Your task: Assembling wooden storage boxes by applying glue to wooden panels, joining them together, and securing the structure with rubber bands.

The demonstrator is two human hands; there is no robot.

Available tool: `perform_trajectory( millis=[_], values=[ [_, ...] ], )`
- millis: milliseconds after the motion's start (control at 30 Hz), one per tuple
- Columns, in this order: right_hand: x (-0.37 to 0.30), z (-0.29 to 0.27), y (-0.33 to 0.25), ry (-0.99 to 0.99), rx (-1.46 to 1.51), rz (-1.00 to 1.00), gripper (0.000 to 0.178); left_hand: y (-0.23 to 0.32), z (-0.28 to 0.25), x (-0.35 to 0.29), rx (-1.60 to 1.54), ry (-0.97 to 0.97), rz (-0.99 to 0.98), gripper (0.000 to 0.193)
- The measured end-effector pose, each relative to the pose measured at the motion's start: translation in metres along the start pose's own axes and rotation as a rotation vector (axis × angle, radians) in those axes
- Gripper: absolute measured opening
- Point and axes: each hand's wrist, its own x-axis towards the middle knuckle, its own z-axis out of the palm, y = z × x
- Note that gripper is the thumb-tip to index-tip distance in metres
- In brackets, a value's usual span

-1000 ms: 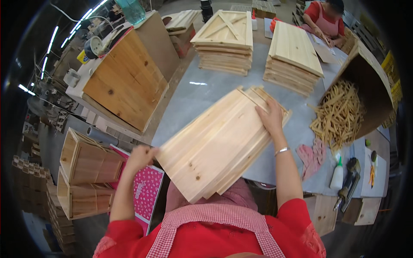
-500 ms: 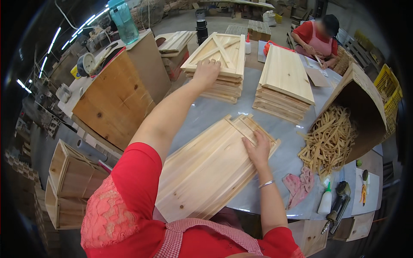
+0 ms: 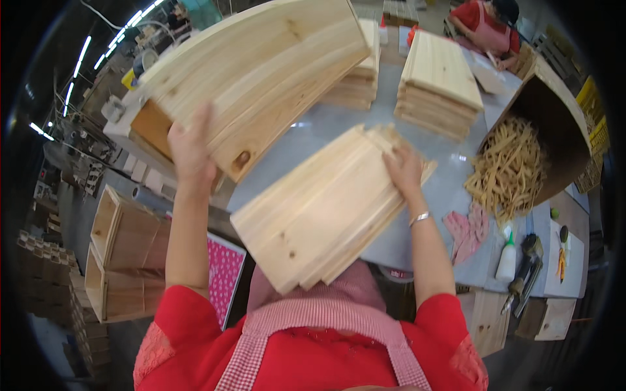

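Note:
My left hand point(image 3: 192, 146) grips the near end of a pale wooden panel point(image 3: 261, 72) with a dark knot, thumb on its face. That panel is held up, tilted, over the left of the table and partly hides the back stack of panels point(image 3: 355, 88). My right hand point(image 3: 404, 171) holds the right edge of several overlapping wooden panels point(image 3: 319, 202), close to its far end. Their near end sticks out past the table edge, above my lap. Motion blurs both hands somewhat.
Another panel stack point(image 3: 440, 78) stands at the back right. Right of it, a box on its side point(image 3: 557, 117) spills tan strips point(image 3: 505, 169). A pink cloth point(image 3: 468, 229), a glue bottle point(image 3: 506, 259) and an air tool point(image 3: 527, 267) lie nearer. A co-worker point(image 3: 486, 29) sits beyond.
My left hand has left the back stack and come nearer, now with a lifted panel in it. The panels under my right hand have shifted and turned slightly.

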Motion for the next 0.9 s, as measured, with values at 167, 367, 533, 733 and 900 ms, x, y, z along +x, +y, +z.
perform_trajectory(
  millis=[167, 367, 533, 733, 900],
  values=[
    [0.01, 0.0, 0.008, 0.002, 0.101, -0.061, 0.037, -0.024, -0.12, -0.102, -0.406, 0.084, -0.625, 0.057],
    [0.014, 0.0, 0.017, -0.026, 0.091, -0.041, 0.034, -0.076, -0.174, -0.169, -0.553, 0.093, -0.835, 0.056],
    [0.016, -0.002, 0.019, -0.037, 0.166, -0.06, 0.031, -0.088, -0.171, -0.186, -0.553, 0.134, -0.903, 0.055],
    [0.014, -0.009, 0.008, -0.063, 0.21, -0.048, 0.033, -0.091, -0.163, -0.186, -0.438, 0.106, -0.961, 0.058],
    [0.018, -0.016, 0.002, -0.131, 0.242, 0.026, 0.039, -0.09, -0.143, -0.198, -0.032, 0.269, -0.86, 0.052]
  ],
)
